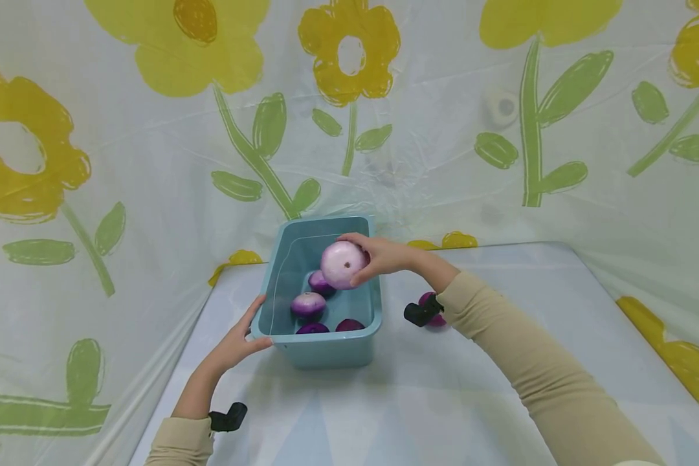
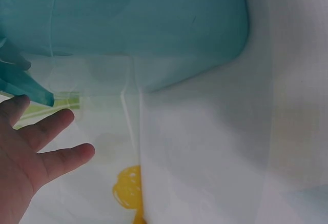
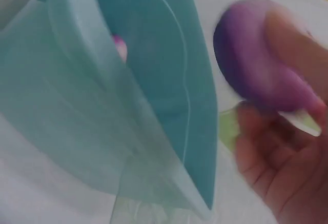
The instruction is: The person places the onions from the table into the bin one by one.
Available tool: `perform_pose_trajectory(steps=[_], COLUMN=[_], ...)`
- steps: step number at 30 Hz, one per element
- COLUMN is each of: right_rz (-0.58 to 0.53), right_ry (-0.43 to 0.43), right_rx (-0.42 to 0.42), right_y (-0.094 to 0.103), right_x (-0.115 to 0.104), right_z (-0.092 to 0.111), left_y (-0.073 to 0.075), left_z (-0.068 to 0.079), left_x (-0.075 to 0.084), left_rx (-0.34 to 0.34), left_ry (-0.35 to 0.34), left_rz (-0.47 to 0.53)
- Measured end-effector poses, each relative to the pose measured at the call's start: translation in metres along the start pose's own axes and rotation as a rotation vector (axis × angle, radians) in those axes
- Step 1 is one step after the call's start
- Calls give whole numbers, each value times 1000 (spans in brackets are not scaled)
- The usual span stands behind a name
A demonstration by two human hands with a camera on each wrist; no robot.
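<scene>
My right hand (image 1: 384,255) grips a large purple onion (image 1: 342,266) above the teal plastic bin (image 1: 329,355). In the right wrist view the thumb and fingers curl round that onion (image 3: 251,55), slightly blurred. Down in the bin lie several more purple onions, among them a pale-topped onion (image 1: 309,305); the front wall partly hides some of them. My left hand (image 1: 237,346) rests at the bin's near left corner, thumb against the front rim. Seen from the left wrist, the fingers (image 2: 54,160) of that hand are spread and fairly straight.
Another purple onion (image 1: 437,320) lies on the white table (image 1: 431,401) right of the bin, partly hidden by the black wrist camera (image 1: 421,314). A flower-printed curtain (image 1: 431,149) hangs behind and beside the table.
</scene>
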State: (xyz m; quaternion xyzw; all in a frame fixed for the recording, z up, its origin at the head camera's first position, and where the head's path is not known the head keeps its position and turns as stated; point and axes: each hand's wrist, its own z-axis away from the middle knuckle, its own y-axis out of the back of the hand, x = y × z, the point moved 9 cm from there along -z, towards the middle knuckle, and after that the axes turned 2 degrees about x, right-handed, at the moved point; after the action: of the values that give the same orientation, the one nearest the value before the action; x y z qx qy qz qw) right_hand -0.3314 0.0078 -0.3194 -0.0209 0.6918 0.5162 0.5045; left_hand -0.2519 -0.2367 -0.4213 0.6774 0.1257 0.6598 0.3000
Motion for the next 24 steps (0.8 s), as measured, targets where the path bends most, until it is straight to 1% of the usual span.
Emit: perform_pose_trajectory(steps=[6,10,13,19,24], right_rz=[-35,-46,-47,-59,-90], right_ry=[45,30,16,-26,-68], right_rx=[-5,12,42,114,167], right_y=[1,6,13,27,26], right_x=[-1,9,18,46,79], right_z=[4,12,19,38,57], left_y=[1,1,1,2,2], left_z=[-2,-2,-2,-3,-2], left_x=[-1,-2,-3,-2,-2], left_rx=[0,-2,-5,-4,-6], left_ry=[10,15,14,0,8], left_rz=[2,6,7,7,7])
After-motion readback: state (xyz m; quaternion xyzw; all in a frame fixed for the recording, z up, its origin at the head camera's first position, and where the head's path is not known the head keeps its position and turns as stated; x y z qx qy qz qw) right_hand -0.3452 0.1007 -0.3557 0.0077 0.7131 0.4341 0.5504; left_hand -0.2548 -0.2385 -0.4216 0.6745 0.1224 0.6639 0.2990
